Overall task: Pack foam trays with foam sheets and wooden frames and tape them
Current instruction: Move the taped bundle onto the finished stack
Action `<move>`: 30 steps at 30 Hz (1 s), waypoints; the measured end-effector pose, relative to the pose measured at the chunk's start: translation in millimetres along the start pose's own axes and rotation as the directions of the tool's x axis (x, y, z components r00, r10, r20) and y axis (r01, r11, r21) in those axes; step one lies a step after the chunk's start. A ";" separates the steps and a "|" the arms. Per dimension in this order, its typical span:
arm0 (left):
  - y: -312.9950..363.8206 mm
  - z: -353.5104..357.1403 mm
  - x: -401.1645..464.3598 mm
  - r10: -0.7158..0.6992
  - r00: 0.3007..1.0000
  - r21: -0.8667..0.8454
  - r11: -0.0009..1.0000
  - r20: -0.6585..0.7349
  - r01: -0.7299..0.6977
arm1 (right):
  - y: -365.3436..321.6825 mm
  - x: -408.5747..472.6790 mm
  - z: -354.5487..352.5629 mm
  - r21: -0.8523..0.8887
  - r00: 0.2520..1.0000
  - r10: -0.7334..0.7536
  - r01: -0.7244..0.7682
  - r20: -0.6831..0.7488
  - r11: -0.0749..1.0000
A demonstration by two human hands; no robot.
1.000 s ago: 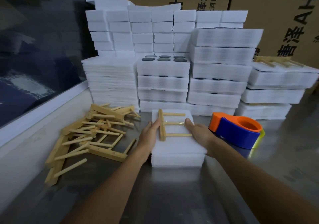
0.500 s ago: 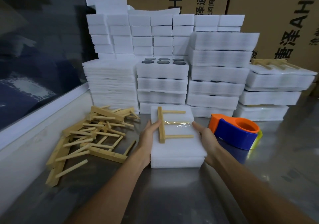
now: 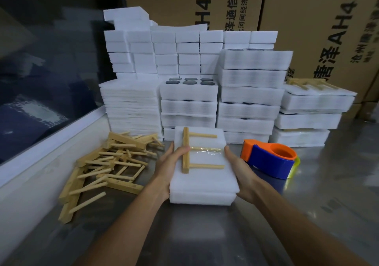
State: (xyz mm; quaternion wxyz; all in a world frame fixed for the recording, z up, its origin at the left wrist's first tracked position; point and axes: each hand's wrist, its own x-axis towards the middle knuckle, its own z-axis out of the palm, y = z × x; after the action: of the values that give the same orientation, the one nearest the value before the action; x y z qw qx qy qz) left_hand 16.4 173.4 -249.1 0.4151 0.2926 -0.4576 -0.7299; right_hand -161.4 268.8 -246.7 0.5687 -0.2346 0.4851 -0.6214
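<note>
A white foam pack (image 3: 203, 180) sits in the middle of the metal table, a foam sheet on top. A wooden frame (image 3: 187, 153) with three pegs lies on it, its middle peg under a strip of clear tape (image 3: 207, 150). My left hand (image 3: 170, 163) grips the pack's left side, thumb on top beside the frame. My right hand (image 3: 239, 166) grips the right side at the tape's end. Whether the pack rests on the table or is lifted slightly, I cannot tell.
An orange and blue tape dispenser (image 3: 270, 160) stands right of the pack. Loose wooden frames (image 3: 106, 163) lie piled at the left by a white ledge. Stacks of foam trays (image 3: 188, 101), foam sheets (image 3: 129, 106) and taped packs (image 3: 311, 110) line the back before cardboard boxes.
Both hands have shifted from pressing the tape on top to gripping the pack's sides, and the pack has come nearer to me.
</note>
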 end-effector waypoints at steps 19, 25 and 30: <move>-24.9 25.2 -1.5 -0.095 0.983 0.545 0.822 -0.154 0.165 | -37.5 -47.8 -51.4 0.331 0.884 -0.367 0.453 -0.290 0.828; -34.4 30.3 12.6 -0.056 0.996 0.781 0.619 -0.066 0.087 | -98.0 -52.3 -71.5 0.304 0.766 -0.467 0.618 -0.443 0.725; -35.9 31.9 27.3 -0.056 0.997 0.850 0.522 -0.044 0.067 | -141.5 -46.6 -91.7 0.303 0.689 -0.452 0.685 -0.567 0.663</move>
State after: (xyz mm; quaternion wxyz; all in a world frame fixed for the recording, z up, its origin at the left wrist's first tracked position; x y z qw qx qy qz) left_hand -34.7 171.6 -270.0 0.1964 0.4777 -0.7424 -0.4268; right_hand -295.3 326.5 -150.0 0.2512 -0.0765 0.3242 -0.9088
